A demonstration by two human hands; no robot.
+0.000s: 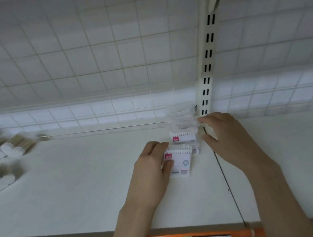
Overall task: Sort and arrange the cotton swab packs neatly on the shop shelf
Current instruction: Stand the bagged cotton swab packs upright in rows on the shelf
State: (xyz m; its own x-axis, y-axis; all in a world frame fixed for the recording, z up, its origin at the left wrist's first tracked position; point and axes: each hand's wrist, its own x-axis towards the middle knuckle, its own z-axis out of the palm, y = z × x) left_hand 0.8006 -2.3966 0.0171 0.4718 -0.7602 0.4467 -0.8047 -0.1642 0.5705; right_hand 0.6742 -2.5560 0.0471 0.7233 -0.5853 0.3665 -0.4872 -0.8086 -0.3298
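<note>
On the white shelf (81,181), our left hand (152,167) pinches a pack (180,161); beside it, right hand (227,136) touches the row (183,129), fingers loosely spread.

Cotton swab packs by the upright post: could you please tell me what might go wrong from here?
1. The front pack sits slightly askew; the left hand pinching its edge may skew it further.
2. The rear packs lean against each other by the slotted post; a nudge from the right hand could topple them.
</note>
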